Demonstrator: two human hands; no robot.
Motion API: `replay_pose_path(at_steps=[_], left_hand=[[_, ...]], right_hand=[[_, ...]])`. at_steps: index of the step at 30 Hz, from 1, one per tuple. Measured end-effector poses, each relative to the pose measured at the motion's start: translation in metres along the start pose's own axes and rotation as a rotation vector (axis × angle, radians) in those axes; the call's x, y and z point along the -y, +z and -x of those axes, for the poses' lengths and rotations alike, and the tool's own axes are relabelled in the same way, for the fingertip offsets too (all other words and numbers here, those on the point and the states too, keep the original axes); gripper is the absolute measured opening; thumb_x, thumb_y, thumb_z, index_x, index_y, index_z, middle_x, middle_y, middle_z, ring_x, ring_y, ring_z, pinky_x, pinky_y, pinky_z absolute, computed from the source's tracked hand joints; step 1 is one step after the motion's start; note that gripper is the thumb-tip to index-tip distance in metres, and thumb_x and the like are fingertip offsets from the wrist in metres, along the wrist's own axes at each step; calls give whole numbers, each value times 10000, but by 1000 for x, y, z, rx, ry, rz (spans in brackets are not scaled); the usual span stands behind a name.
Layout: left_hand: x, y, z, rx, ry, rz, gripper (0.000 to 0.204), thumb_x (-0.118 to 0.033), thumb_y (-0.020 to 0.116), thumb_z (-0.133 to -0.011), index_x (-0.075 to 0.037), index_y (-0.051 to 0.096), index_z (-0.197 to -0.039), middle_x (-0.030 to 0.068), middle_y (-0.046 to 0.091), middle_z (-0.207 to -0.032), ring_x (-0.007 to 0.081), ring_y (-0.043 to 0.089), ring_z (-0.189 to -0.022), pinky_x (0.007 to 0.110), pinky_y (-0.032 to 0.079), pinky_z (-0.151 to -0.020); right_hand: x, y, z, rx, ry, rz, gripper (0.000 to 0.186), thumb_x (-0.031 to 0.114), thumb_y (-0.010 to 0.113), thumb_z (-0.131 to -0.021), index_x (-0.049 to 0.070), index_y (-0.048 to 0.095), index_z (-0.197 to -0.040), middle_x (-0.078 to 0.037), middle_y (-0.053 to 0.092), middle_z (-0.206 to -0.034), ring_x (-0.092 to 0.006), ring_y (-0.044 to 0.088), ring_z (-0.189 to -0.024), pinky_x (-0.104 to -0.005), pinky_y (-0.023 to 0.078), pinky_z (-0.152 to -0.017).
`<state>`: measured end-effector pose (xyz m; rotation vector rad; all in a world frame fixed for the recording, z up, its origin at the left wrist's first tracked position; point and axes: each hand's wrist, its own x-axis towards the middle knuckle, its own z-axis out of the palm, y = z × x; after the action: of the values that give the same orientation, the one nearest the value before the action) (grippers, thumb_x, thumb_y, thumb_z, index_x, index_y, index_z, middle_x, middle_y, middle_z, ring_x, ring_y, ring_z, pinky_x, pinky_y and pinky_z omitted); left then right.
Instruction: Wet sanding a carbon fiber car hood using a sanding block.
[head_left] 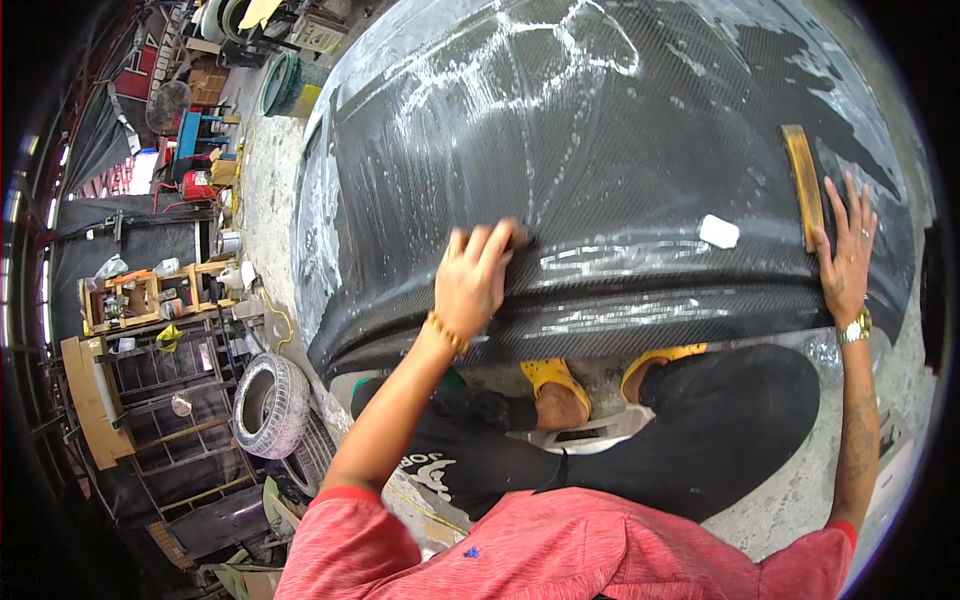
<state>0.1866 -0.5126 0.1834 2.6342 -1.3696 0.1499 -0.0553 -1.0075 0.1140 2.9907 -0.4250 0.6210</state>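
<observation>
A large black carbon-fibre-weave car hood (600, 170) lies before me, wet, with whitish residue and foam streaks at its far part. My left hand (472, 280), wearing a beaded bracelet, presses on its near left part. Its fingers are curled and slightly blurred; a dark edge shows at the fingertips, but I cannot make out what is under them. On the right, my right hand (850, 245) rests flat with spread fingers, a gold watch at its wrist. The thumb is at the near end of a wooden strip (802, 188). A small white block (718, 232) sits between the hands.
My legs and yellow clogs (555, 385) are under the hood's near edge. Tires (272, 405) stand at the left by a metal rack. Farther back are a green bucket (290, 85), a red tank (197, 186) and wooden shelving (150, 300) with clutter.
</observation>
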Motion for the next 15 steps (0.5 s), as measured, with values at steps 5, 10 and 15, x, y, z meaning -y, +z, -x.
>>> replay_pose_path(at_steps=[5, 10, 15], left_hand=[[64, 5, -130, -232, 35, -151, 418, -107, 640, -952, 9, 553, -1344, 227, 652, -1175, 439, 620, -1027, 508, 496, -934], [120, -1, -246, -333, -132, -154, 342, -198, 609, -971, -60, 588, -1283, 201, 641, -1178, 443, 602, -1072, 516, 524, -894], [36, 5, -56, -181, -39, -103, 455, -116, 668, -934, -42, 557, -1368, 225, 629, -1164, 479, 591, -1080, 513, 524, -952]], right_hand=[[-5, 1, -2, 13, 8, -62, 625, 499, 480, -1024, 237, 416, -1588, -47, 259, -1706, -306, 150, -1592, -539, 68, -1279], [-2, 0, -2, -16, 14, 40, 589, 507, 449, -1048, 274, 410, -1589, -28, 261, -1705, -282, 140, -1595, -545, 65, -1282], [-2, -1, -4, -20, -46, 49, 592, 476, 471, -1042, 252, 417, -1587, -36, 265, -1704, -286, 137, -1596, -540, 68, -1282]])
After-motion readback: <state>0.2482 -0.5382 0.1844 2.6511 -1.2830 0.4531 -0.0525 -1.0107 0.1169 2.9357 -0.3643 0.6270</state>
